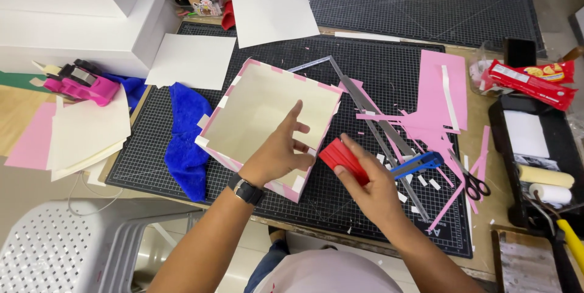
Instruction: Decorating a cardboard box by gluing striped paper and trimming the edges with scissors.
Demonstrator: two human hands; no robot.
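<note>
Resting on cutting mat [340,62]: open pink-and-white striped box [267,117], centre, beside blue cloth [185,138].
Left hand [277,153]: fingers loosely spread, touching box's near wall.
Right hand [368,180]: pinching red scraper block [344,158].
Nearby: metal ruler [377,129], scissors [474,180].

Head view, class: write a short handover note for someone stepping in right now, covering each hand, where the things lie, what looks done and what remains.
Left hand: open, resting on the near wall of the pink-striped box.
Right hand: gripping a red block beside the box.
Box sits on the cutting mat; ruler, blue knife, scissors and pink scraps lie to its right.
Done: box walls stand.
Left: cannot tell.
</note>
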